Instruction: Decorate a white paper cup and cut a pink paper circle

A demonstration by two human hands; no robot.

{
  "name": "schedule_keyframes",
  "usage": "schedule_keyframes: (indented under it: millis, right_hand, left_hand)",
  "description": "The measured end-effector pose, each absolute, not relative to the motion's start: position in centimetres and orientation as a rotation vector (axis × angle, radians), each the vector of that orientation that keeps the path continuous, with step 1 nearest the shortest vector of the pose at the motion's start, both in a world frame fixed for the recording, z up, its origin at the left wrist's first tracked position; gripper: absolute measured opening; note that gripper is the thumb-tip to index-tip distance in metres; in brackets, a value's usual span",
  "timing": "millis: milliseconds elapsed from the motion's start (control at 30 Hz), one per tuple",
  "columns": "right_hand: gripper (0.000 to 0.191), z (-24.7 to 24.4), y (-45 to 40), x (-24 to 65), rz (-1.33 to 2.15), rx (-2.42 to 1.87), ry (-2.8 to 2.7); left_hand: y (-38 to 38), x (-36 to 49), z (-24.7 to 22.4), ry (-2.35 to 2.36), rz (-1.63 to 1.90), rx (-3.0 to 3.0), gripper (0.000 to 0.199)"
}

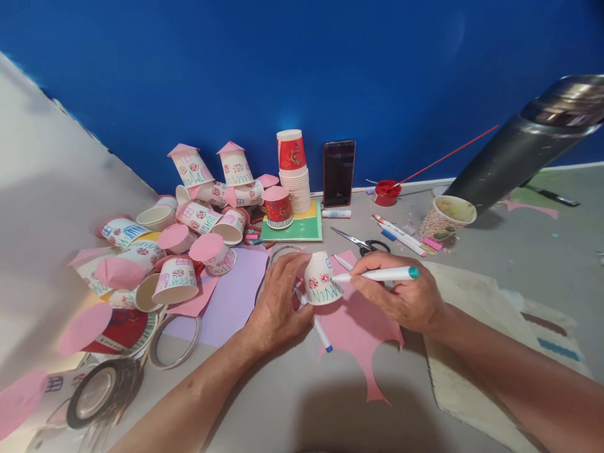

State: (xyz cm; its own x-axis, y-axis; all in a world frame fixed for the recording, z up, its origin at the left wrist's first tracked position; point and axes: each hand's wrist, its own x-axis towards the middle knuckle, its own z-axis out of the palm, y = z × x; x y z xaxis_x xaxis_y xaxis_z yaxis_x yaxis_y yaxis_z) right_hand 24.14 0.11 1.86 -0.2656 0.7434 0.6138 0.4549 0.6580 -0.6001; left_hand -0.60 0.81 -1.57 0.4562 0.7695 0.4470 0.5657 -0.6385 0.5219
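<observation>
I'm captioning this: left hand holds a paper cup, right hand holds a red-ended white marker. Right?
Not red-ended: the head view shows the right hand holding a green-ended white marker, the left hand holding the paper cup.

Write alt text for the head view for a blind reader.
The left hand holds an upturned paper cup while the right hand points a green-ended marker at its side. Decorated cups crowd the left; a phone stands by the blue wall.
</observation>
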Motion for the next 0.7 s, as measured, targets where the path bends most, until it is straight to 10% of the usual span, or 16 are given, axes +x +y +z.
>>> schedule_keyframes:
  millis: [700]
  right_hand:
    - [0.012, 1.76, 0.22, 24.17, 0.417, -0.946, -1.859]
  left_hand:
    - [0.89, -0.64, -2.22, 1.111, 1.024, 2.432, 0.071]
